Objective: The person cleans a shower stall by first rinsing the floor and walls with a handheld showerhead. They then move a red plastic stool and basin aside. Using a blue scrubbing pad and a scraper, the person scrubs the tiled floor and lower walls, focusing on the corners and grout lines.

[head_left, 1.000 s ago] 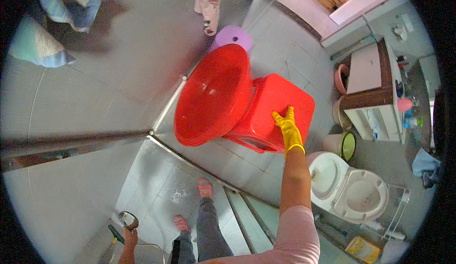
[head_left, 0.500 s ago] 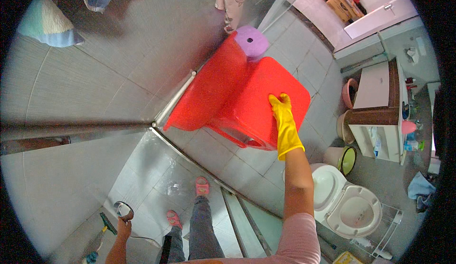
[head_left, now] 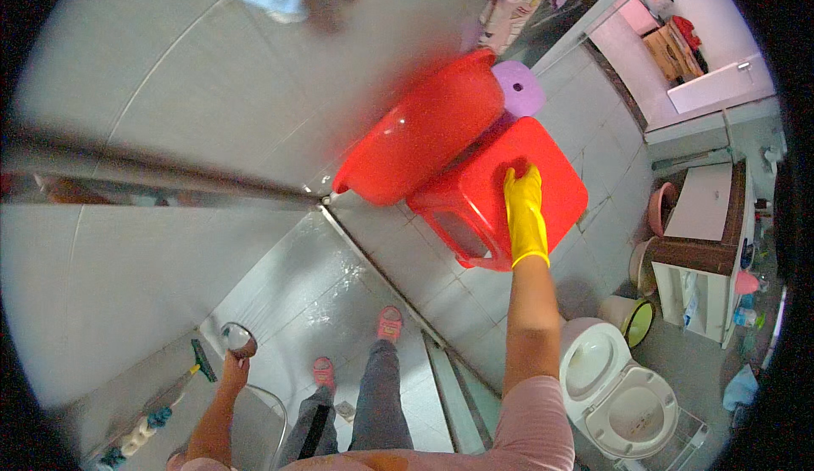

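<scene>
From my remote station I log the left hand first: bare, wrapped around the handle of a round shower head, thin water streaks fanning out beyond it. Just left of this hand, a green-headed squeegee; to its right, pink slippers on the wearer's feet.

Right hand: yellow rubber glove, touching the seat of a red plastic stool, which sits directly beneath it. Fingers bent at the seat's middle; the tips are hidden from me, so I cannot tell whether they grip.

Right of that forearm, a white toilet. Left of the glove, a red basin, tilted; beyond the glove, a lilac plastic stool. Well right, a bin, yellow-green inside, then a white cabinet. Farthest beyond, a cardboard box.
</scene>
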A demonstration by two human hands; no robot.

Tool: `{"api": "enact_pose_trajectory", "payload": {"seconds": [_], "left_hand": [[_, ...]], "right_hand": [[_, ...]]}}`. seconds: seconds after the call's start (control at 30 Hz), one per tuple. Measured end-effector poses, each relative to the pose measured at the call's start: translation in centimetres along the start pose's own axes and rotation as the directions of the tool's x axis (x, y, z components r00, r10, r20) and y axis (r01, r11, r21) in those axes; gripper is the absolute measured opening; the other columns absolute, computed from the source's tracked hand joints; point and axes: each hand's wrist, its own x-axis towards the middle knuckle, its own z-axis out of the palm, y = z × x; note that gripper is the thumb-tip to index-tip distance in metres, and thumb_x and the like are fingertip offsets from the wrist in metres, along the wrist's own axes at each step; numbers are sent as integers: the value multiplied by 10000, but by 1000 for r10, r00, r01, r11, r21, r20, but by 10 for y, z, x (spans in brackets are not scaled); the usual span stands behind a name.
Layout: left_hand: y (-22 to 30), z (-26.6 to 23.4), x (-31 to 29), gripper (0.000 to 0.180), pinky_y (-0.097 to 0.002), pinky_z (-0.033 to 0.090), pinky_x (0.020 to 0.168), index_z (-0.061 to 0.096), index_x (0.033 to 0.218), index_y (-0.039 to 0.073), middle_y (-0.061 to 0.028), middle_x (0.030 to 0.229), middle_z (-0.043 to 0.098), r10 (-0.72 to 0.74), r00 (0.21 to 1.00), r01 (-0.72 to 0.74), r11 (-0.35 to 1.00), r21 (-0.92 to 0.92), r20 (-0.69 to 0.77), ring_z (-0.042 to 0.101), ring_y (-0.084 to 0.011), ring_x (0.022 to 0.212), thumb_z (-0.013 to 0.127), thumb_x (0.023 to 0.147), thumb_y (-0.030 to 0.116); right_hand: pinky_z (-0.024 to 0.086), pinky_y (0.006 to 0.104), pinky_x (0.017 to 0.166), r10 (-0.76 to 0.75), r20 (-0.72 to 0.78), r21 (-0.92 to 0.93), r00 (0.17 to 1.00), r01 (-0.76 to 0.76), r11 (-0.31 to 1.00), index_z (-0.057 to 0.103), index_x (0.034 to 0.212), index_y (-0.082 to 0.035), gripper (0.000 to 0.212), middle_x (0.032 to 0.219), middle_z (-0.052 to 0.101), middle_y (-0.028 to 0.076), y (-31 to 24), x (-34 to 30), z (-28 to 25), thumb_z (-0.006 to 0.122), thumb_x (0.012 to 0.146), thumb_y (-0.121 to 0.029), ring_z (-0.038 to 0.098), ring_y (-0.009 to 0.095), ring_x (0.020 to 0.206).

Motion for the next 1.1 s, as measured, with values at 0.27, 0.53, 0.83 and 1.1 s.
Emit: {"api": "enact_pose_trajectory", "payload": {"seconds": [0.27,0.53,0.83,1.1], "left_hand": [[15,-12,23,297,-431,443,733,423,957,-72,-271,894,555,257,960,-271,951,-148,-108,537,-429,856,585,781,105],[41,-14,-15,338,-375,473,737,440,949,-88,-241,864,595,322,944,-331,920,-208,-76,593,-354,854,603,780,156],[20,0,-89,360,-357,455,682,485,926,-65,-189,814,582,164,969,-236,842,-486,-188,576,-304,751,659,761,204],[-22,32,-177,182,-298,454,645,501,874,-6,-103,782,572,237,945,-317,835,-451,-225,559,-193,713,615,776,97]], "right_hand": [[423,418,777,-228,603,408,765,-50,912,486,1055,-37,341,1033,528,184,-119,-326,30,532,810,-270,513,364,930],[391,375,891,-404,873,476,272,-298,827,362,1294,-94,590,1229,449,139,-186,-643,30,597,794,-299,454,301,1092],[392,337,846,-351,884,462,308,-465,756,357,1284,-78,567,1140,474,125,-157,-739,34,591,805,-271,464,247,1013],[394,303,805,-362,801,595,477,-561,576,353,1275,-64,548,1061,496,114,-79,-756,17,586,815,-247,473,199,942]]}}
